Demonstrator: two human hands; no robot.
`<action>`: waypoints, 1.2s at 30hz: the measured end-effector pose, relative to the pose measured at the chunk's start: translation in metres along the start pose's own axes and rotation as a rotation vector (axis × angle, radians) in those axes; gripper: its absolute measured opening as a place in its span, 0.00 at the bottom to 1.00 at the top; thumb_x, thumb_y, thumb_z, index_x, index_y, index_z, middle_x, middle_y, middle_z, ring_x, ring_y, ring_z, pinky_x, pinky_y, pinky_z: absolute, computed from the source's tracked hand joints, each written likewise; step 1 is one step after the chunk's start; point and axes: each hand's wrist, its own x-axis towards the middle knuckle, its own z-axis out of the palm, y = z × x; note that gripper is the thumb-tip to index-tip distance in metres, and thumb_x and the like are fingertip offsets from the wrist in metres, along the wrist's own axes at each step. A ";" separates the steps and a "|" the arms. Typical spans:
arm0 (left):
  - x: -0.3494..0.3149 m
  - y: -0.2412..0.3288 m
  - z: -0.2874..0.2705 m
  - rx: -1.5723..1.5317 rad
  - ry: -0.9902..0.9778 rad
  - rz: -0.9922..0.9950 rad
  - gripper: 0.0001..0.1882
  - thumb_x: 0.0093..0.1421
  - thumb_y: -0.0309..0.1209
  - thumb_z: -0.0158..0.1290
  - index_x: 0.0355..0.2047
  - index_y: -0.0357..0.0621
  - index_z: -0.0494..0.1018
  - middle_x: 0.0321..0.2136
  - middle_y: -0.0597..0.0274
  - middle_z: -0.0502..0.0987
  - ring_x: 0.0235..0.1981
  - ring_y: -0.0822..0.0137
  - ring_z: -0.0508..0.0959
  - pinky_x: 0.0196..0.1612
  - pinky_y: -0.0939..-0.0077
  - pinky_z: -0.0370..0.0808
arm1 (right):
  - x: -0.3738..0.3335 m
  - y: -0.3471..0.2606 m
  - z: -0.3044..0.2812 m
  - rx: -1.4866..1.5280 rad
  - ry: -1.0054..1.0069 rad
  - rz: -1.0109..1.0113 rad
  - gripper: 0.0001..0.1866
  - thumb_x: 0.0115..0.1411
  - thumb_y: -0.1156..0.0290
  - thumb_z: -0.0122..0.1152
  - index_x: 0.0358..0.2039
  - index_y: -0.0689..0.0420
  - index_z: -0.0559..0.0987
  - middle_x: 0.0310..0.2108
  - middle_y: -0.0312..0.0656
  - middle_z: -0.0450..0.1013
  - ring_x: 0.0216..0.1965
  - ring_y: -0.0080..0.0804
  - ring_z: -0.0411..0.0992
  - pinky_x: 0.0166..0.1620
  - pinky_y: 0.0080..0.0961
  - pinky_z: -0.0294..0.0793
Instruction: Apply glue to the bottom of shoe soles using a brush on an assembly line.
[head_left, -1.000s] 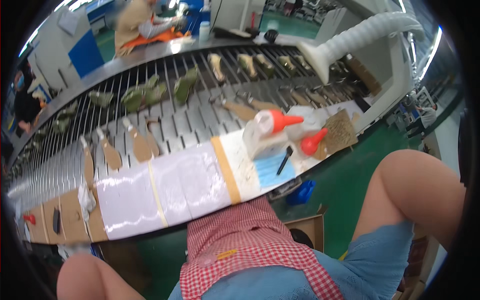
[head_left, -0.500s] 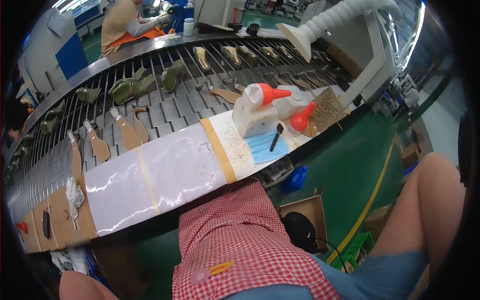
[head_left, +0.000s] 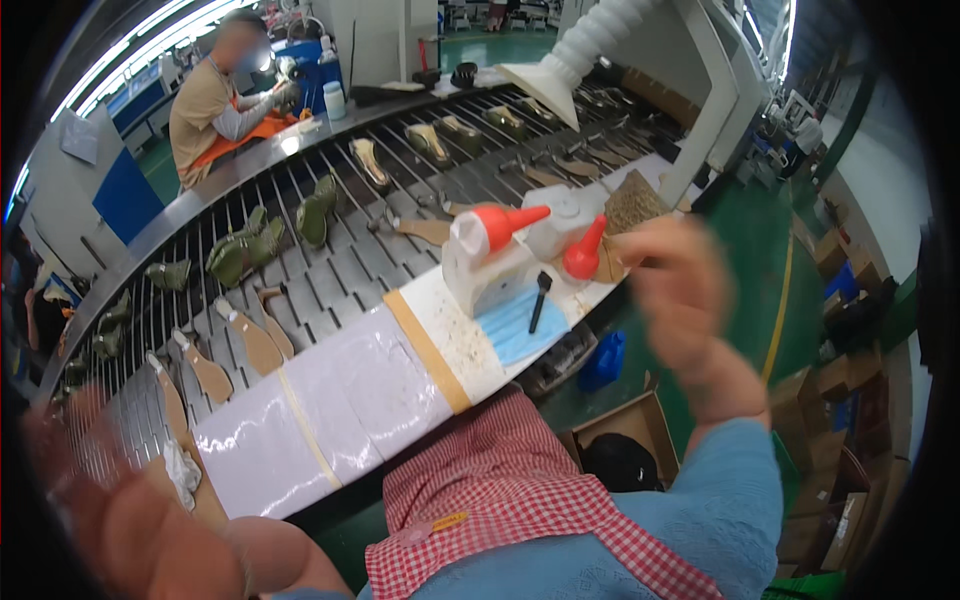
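Note:
My right hand (head_left: pixel 680 285) is raised at the right, beside the table's far right end, its fingers smeared by motion. Closest to it are a brown rough-textured block (head_left: pixel 635 203) and a white bottle with a red cone nozzle (head_left: pixel 585 250). A larger white plastic bottle (head_left: pixel 478 265) with a red nozzle stands to their left. In front of it a black brush (head_left: pixel 539 303) lies on a blue face mask (head_left: pixel 515 330). My left hand (head_left: pixel 130 520), heavily blurred, is at the lower left near a crumpled white cloth (head_left: pixel 182 474). I make out nothing held in either hand.
Beyond the covered worktop (head_left: pixel 330 400) runs a slatted conveyor (head_left: pixel 330 270) bearing tan shoe soles (head_left: pixel 255 342) and green shoe uppers (head_left: pixel 245 252). A white duct hose (head_left: pixel 590 50) hangs above. Across the conveyor sits a person (head_left: pixel 210 110). An open cardboard box (head_left: pixel 650 425) stands below.
Both hands have come into view, the right one at the right side and the left one at the lower left. The view has shifted, showing more of the person opposite.

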 end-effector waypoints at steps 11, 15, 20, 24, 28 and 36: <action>-0.213 -0.303 0.104 0.194 -0.869 -0.891 0.45 0.51 0.29 0.62 0.67 0.43 0.51 0.62 0.50 0.62 0.61 0.55 0.66 0.62 0.64 0.64 | -0.134 0.185 0.139 0.037 -0.129 0.919 0.53 0.49 0.63 0.71 0.66 0.69 0.47 0.63 0.62 0.52 0.64 0.51 0.55 0.64 0.39 0.56; -0.194 -0.326 0.133 0.021 -1.080 -1.291 0.45 0.50 0.29 0.63 0.66 0.44 0.52 0.61 0.51 0.64 0.60 0.53 0.68 0.58 0.61 0.70 | -0.119 0.204 0.137 0.158 -0.232 1.009 0.60 0.46 0.63 0.74 0.68 0.63 0.40 0.68 0.54 0.46 0.67 0.50 0.50 0.62 0.42 0.61; -0.214 -0.323 0.126 0.127 -0.946 -1.128 0.35 0.50 0.23 0.62 0.59 0.44 0.62 0.50 0.54 0.74 0.52 0.58 0.75 0.49 0.67 0.78 | -0.087 0.200 0.144 0.123 -0.264 0.862 0.63 0.42 0.60 0.77 0.67 0.63 0.40 0.66 0.56 0.44 0.68 0.52 0.47 0.65 0.44 0.56; -0.210 -0.308 0.136 0.298 -0.757 -1.026 0.29 0.50 0.20 0.62 0.53 0.44 0.67 0.44 0.56 0.77 0.48 0.62 0.78 0.47 0.71 0.79 | -0.062 0.219 0.130 0.009 -0.340 0.536 0.65 0.38 0.59 0.79 0.66 0.63 0.42 0.64 0.60 0.44 0.67 0.56 0.45 0.67 0.44 0.51; -0.233 -0.324 0.150 0.248 -0.602 -0.764 0.30 0.49 0.20 0.62 0.53 0.45 0.67 0.45 0.55 0.75 0.44 0.61 0.79 0.45 0.71 0.79 | -0.049 0.244 0.113 -0.012 -0.436 0.426 0.64 0.36 0.65 0.79 0.67 0.57 0.43 0.64 0.58 0.42 0.67 0.58 0.45 0.67 0.42 0.53; -0.273 -0.317 0.175 0.319 -0.657 -0.694 0.31 0.48 0.19 0.59 0.54 0.44 0.64 0.45 0.48 0.72 0.42 0.50 0.77 0.45 0.64 0.76 | -0.074 0.272 0.098 -0.111 -0.538 0.249 0.58 0.38 0.72 0.76 0.67 0.54 0.48 0.66 0.53 0.42 0.69 0.59 0.43 0.68 0.44 0.52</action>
